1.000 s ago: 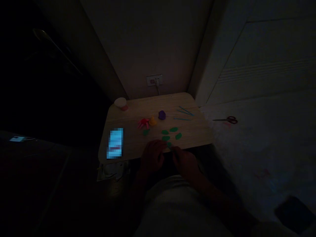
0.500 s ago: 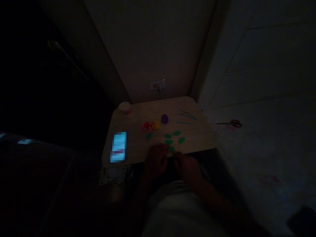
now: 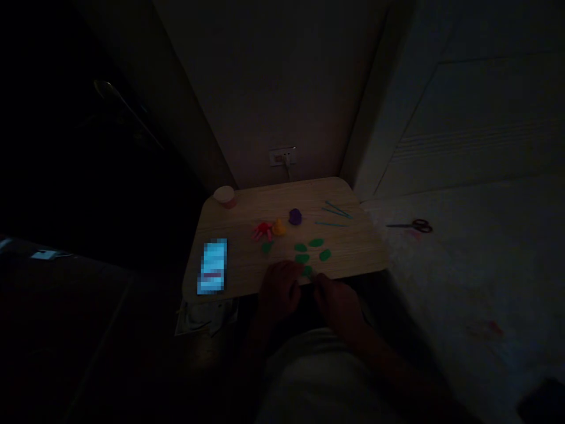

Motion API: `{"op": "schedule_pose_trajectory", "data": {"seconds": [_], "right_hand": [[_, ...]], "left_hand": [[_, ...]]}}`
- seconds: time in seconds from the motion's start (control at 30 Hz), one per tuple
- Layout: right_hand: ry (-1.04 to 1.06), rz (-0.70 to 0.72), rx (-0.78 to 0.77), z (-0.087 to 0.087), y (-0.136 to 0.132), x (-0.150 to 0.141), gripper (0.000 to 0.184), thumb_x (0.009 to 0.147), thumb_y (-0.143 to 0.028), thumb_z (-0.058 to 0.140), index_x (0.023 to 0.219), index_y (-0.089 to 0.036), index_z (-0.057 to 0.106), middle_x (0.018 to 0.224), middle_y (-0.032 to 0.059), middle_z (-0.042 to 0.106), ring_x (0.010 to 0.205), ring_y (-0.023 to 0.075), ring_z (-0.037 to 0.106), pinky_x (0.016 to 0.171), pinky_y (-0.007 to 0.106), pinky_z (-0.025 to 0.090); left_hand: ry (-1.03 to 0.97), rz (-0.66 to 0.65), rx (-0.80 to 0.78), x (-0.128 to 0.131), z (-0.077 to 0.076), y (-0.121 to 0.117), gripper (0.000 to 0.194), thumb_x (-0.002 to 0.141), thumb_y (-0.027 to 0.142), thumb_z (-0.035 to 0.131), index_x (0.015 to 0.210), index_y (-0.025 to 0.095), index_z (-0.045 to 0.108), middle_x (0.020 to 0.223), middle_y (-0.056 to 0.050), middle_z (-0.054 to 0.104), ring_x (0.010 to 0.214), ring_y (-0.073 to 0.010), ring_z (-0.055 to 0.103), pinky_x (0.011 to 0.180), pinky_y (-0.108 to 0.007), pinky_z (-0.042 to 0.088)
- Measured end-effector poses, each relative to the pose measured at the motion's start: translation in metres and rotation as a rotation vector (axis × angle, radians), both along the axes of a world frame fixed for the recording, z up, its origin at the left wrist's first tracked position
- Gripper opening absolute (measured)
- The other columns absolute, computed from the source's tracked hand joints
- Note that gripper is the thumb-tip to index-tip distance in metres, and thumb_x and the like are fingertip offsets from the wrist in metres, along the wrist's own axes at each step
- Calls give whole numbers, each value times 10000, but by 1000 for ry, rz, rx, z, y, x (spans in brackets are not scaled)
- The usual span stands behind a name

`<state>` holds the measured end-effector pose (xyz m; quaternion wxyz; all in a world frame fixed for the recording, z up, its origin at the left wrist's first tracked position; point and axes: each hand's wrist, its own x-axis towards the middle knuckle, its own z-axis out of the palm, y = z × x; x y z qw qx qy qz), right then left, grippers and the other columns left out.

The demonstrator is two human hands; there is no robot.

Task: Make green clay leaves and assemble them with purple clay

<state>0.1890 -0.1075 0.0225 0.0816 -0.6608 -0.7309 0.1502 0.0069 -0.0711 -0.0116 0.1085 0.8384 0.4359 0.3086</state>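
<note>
In dim light, a small green clay piece [image 3: 308,271] lies at the table's front edge between my hands. The fingertips of my left hand [image 3: 279,287] rest against its left side, steadying it on the table. My right hand [image 3: 338,299] is closed at its right side, around a thin pale-tipped thing that is mostly hidden. Just beyond lie several flat green leaf-shaped pieces, among them a long one [image 3: 316,242] and a rounder one [image 3: 325,255]. Another green lump [image 3: 266,247] sits left of these, below a red piece with pink prongs [image 3: 263,230].
A yellow cone-like lump [image 3: 279,227] and a purple lump [image 3: 295,217] stand mid-table [image 3: 247,271]. Thin blue sticks [image 3: 338,209] lie right. A paper cup [image 3: 225,197] and a lit phone [image 3: 212,266] are left. Scissors [image 3: 410,226] lie beyond the table's right side.
The view has shifted slightly, so the table sits a little lower in the picture. Both hands remain at the green piece with almost the same pose.
</note>
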Motion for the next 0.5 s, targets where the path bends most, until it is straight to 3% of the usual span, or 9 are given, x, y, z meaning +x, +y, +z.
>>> {"op": "schedule_pose_trajectory", "data": {"seconds": [0.5], "right_hand": [[21, -25, 0, 4, 4, 3, 204, 992, -214, 511, 1090, -212, 690, 878, 71, 800, 753, 211, 754, 607, 278, 370]], "left_hand": [[-6, -13, -21, 0, 1, 1, 406, 882, 101, 553, 1243, 236, 681, 1287, -55, 730, 1214, -269, 623, 1059, -504, 461]]}}
